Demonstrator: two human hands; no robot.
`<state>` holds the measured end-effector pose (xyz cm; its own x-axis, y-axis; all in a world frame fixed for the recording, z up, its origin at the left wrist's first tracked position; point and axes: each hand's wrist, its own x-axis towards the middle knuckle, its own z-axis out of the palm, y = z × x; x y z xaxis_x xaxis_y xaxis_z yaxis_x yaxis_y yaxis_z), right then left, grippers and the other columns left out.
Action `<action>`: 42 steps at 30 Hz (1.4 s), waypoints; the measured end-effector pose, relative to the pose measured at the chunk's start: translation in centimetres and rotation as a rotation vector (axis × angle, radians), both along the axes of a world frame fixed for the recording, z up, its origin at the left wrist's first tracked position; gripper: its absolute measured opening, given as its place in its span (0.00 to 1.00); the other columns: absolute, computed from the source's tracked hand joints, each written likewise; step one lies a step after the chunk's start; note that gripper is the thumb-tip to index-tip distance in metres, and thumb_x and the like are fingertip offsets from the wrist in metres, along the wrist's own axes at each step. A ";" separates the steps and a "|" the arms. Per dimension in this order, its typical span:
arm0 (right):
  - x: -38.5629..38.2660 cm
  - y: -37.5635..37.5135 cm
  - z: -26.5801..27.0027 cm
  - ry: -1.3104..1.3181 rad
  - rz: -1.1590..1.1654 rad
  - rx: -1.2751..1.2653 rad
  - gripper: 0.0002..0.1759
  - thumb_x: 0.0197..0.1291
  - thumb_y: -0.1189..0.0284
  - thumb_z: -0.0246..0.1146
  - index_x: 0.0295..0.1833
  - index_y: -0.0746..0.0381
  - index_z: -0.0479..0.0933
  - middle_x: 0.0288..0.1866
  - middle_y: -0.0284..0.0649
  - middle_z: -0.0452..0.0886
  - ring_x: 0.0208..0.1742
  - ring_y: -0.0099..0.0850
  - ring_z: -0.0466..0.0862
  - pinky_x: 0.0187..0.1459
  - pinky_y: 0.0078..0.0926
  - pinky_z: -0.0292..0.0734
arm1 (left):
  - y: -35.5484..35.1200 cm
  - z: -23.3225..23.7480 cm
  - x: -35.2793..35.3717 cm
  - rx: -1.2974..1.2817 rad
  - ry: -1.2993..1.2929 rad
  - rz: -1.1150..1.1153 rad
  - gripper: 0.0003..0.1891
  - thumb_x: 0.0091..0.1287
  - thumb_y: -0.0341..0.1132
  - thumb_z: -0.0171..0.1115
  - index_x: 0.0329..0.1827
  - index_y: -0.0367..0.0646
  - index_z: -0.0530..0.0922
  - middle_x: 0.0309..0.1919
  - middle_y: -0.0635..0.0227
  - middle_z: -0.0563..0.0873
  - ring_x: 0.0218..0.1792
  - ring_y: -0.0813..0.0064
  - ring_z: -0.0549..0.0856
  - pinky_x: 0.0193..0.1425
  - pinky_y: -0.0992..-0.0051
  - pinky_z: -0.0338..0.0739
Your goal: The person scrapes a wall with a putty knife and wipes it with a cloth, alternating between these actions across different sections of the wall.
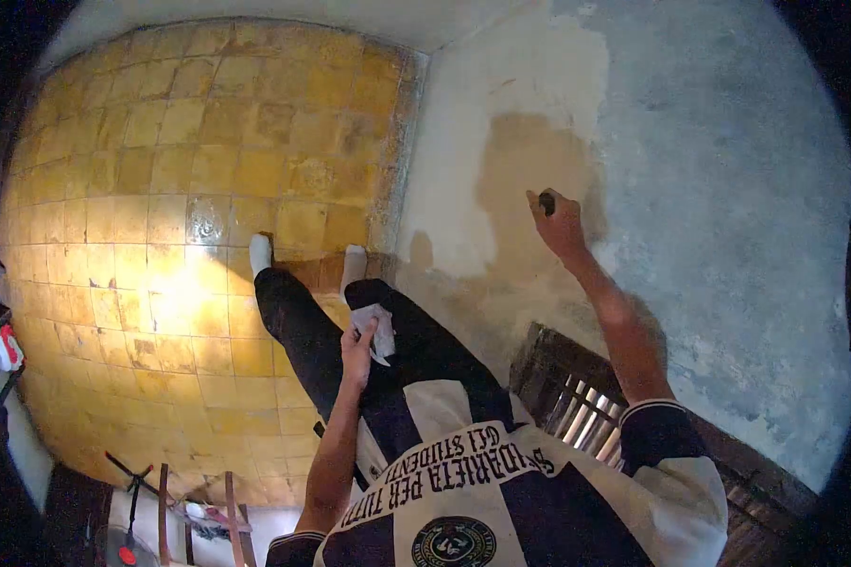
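Note:
My right hand (560, 225) is raised in front of the wall (728, 189), its fingers closed around a small dark object (547, 202) whose kind I cannot tell. Its shadow falls on the pale, patchy plaster just beyond. Lower down, close over my thighs, my left hand (356, 354) grips a crumpled white sheet (376, 331), thin like a tissue or cloth, with a loose corner hanging below the fingers.
Yellow floor tiles (142, 189) stretch to my left, with bright glare on them. My feet in white socks (260, 253) stand near the wall's base. A dark slatted wooden piece (577, 397) is against the wall by my right side. Wooden legs (164, 510) and a fan (126, 553) are behind at left.

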<state>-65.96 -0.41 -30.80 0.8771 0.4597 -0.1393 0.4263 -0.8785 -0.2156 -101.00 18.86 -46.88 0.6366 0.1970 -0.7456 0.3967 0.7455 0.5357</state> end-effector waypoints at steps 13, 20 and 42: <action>-0.3 4.4 3.4 -0.035 -0.006 0.027 0.19 0.64 0.62 0.62 0.26 0.64 0.72 0.18 0.50 0.75 0.19 0.49 0.77 0.28 0.45 0.71 | 1.2 1.0 0.7 -0.031 -0.032 0.017 0.11 0.71 0.35 0.58 0.49 0.36 0.78 0.39 0.68 0.85 0.35 0.78 0.84 0.42 0.77 0.78; -0.2 3.0 1.8 -0.029 0.076 0.047 0.21 0.64 0.61 0.62 0.24 0.65 0.70 0.15 0.49 0.70 0.16 0.48 0.73 0.23 0.41 0.68 | 1.8 1.5 0.5 -0.071 -0.067 -0.029 0.14 0.72 0.37 0.56 0.52 0.36 0.77 0.42 0.67 0.85 0.40 0.76 0.83 0.46 0.76 0.78; 1.3 1.9 -0.7 -0.039 0.033 0.079 0.23 0.63 0.58 0.62 0.24 0.65 0.72 0.16 0.48 0.73 0.17 0.42 0.75 0.23 0.37 0.70 | 1.8 0.5 -0.1 -0.050 -0.074 -0.016 0.14 0.72 0.38 0.57 0.51 0.35 0.78 0.39 0.66 0.86 0.37 0.77 0.84 0.42 0.77 0.78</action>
<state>-64.70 1.50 -31.46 0.8653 0.4967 -0.0676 0.4642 -0.8448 -0.2661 -101.05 20.64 -46.41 0.6933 0.1500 -0.7049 0.3692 0.7660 0.5262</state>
